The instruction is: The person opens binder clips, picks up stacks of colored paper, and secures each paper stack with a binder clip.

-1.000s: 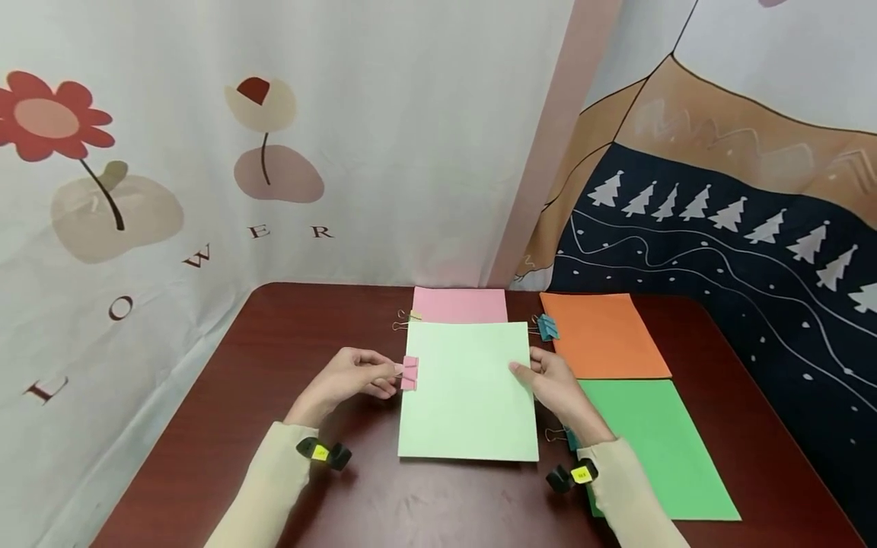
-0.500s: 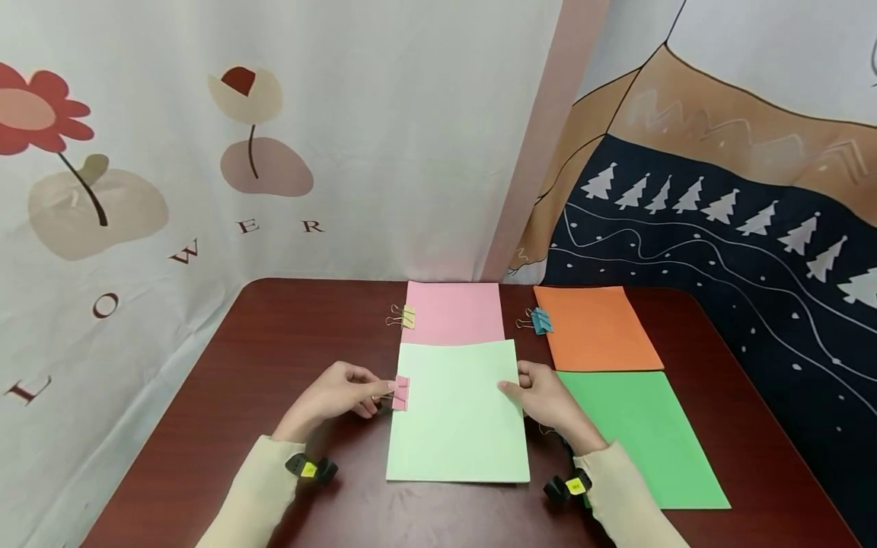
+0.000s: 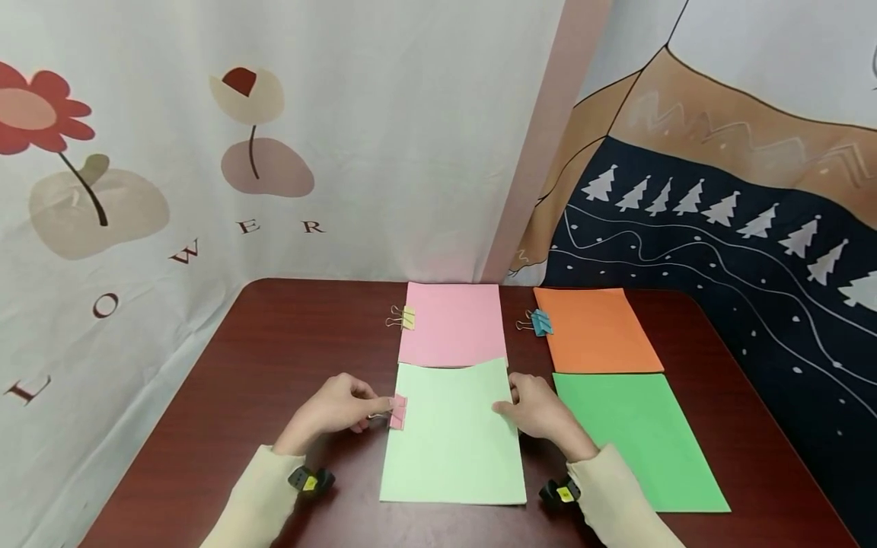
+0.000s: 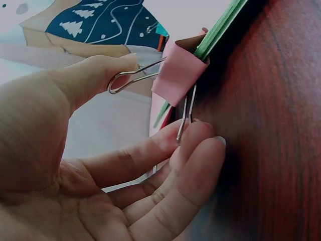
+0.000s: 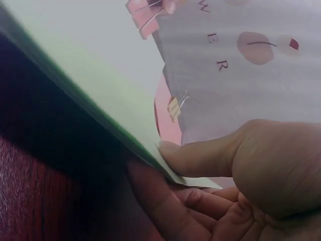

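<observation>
A stack of light green paper (image 3: 452,441) lies nearest me, with a pink binder clip (image 3: 397,412) on its left edge. My left hand (image 3: 337,411) holds the clip by its wire handles; in the left wrist view the thumb (image 4: 108,70) is at one silver handle and the fingers at the other. The pink clip body (image 4: 180,70) bites the paper's edge. My right hand (image 3: 543,411) pinches the stack's right edge, thumb on top and fingers beneath, as the right wrist view shows. The stack's far right corner bends slightly upward.
Behind the light green stack lies pink paper (image 3: 452,323) with a yellow binder clip (image 3: 408,317). To the right are orange paper (image 3: 597,329) with a blue binder clip (image 3: 541,323) and bright green paper (image 3: 651,441). A printed curtain (image 3: 384,137) hangs behind the brown table (image 3: 226,380).
Both hands have drawn the light green stack toward me, off the pink paper, which now shows almost fully. The pink clip moved along with it. The other papers stayed in place.
</observation>
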A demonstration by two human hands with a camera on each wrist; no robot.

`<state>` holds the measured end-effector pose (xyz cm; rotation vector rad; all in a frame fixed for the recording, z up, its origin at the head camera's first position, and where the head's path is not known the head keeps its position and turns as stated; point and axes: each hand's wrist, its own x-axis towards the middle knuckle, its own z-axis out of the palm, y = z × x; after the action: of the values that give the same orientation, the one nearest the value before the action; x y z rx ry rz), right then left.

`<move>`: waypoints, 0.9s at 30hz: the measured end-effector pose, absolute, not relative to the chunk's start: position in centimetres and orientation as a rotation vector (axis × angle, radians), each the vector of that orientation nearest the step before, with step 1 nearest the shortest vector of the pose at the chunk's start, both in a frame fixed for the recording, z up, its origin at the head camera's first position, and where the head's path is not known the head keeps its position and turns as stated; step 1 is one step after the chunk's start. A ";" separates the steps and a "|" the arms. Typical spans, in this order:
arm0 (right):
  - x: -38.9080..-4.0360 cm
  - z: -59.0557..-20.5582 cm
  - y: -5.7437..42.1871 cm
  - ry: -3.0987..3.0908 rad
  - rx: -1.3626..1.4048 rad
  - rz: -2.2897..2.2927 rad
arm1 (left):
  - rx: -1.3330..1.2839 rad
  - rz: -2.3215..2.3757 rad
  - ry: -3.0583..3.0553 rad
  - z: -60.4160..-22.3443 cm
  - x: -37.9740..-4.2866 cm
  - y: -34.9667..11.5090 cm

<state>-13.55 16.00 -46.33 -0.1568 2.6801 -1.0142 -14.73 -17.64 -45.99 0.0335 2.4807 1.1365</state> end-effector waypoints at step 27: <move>-13.1 -46.3 15.2 2.794 -0.054 -0.765 | 0.218 0.701 2.789 -45.3 -13.8 -16.5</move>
<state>-13.10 15.19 -46.30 -0.0540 2.7936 -0.7654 -13.77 -16.50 -45.34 0.2185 2.7889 0.7014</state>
